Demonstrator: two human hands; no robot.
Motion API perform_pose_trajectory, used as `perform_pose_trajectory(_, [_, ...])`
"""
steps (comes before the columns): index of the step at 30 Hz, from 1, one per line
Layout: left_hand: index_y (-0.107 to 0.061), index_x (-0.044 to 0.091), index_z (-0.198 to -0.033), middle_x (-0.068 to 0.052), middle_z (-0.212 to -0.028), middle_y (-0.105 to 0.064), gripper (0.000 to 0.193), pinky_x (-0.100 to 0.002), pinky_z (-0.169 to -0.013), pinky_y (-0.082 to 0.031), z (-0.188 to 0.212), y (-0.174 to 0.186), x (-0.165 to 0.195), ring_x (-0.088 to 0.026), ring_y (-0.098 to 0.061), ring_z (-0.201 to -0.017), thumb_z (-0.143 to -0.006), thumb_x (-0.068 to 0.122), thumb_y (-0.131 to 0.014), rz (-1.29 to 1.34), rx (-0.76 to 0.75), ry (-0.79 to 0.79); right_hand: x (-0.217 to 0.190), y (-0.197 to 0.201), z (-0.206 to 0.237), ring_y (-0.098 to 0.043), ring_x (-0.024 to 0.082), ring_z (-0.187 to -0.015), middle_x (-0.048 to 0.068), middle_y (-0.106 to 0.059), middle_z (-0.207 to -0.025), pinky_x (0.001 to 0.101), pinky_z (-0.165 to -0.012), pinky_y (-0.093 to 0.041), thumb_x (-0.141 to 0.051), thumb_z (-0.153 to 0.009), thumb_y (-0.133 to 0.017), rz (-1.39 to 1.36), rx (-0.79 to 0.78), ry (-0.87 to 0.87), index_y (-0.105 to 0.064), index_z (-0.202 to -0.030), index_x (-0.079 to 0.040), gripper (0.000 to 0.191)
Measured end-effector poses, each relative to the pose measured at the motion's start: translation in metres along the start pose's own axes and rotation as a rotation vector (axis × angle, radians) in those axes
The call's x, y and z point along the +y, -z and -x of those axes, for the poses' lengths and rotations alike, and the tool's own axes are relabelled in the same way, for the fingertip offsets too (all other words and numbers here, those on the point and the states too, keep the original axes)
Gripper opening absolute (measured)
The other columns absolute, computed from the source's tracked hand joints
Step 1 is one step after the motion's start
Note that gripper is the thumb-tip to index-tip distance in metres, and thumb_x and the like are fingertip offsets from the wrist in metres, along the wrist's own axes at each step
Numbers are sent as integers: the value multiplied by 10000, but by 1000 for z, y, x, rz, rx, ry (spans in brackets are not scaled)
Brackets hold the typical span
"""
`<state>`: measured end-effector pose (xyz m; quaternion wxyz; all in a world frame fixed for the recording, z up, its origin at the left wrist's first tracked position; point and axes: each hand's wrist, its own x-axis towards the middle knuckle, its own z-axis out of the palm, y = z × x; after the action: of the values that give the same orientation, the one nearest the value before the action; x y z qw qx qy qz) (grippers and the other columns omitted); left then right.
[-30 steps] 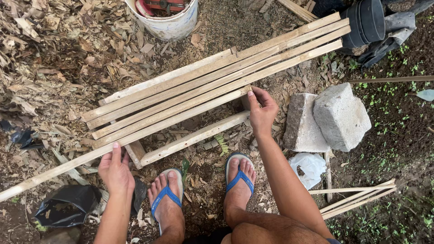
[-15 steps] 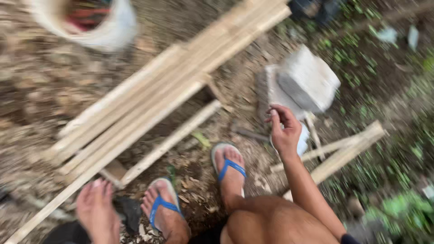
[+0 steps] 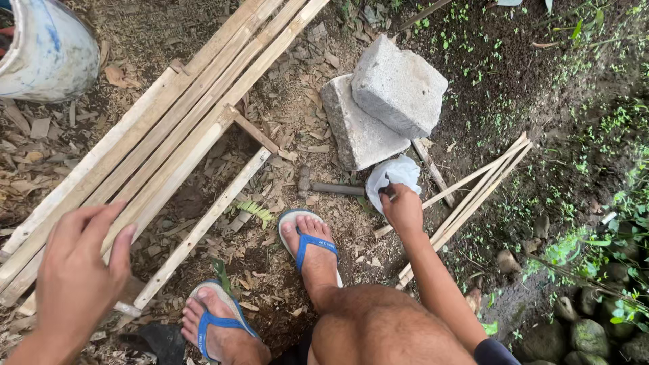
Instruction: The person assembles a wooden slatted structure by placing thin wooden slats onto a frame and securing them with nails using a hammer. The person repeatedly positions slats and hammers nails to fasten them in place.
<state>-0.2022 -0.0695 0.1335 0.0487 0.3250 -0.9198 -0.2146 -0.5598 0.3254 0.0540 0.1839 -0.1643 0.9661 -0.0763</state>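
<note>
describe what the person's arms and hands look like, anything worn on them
Both arms are bare, with no sleeves showing on the forearms. The left hand wears no glove, ring or watch that can be seen. The right hand is also bare, with no glove or wristband. Only a dark blue edge of cloth shows near the right upper arm at the bottom of the picture.
</note>
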Motion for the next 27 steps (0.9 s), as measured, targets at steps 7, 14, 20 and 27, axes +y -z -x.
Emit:
perform_pose_trajectory(7, [-715, 28, -1269, -156, -1191, -620, 306, -432, -955, -517, -65, -29, 29, -346, -623, -1093, -978, 115, -751, -15, 39, -142, 9, -1, 0, -718, 373, -781, 196, -745, -783, 462, -776, -555, -267, -815, -787, 33, -28, -181, -800, -930, -85, 216])
perform_pose_trajectory(14, [-675, 23, -1219, -143, -1183, -580, 211, -398, -970, -505, -67, -66, 34, -320, -598, -1099, -1056, 102, -783, 7, 104, -186, 33, -2, -6, -689, 419, -815, 246, -718, -866, 502, -785, -534, -297, -855, -792, 124, 28, -127, -752, -870, 25, 324])
perform_pose_trajectory(20, [-658, 18, -1160, -145, -1132, -560, 148, -405, -938, -505, -78, -85, 40, -319, -593, -1040, -1079, 59, -775, 64, 152, -169, 35, 0, -4, -705, 361, -763, 192, -733, -959, 454, -750, -549, -151, -854, -741, -74, 81, 105, -776, -970, -57, 153])
perform_pose_trajectory(27, [-655, -14, -1125, -147, -1105, -556, 109, -314, -754, -553, -84, -102, 44, -268, -619, -949, -1102, 0, -760, 184, 201, -115, 35, -5, -5, -695, 362, -809, 177, -730, -934, 459, -783, -549, -148, -807, -779, 41, 7, 212, -785, -993, -86, 196])
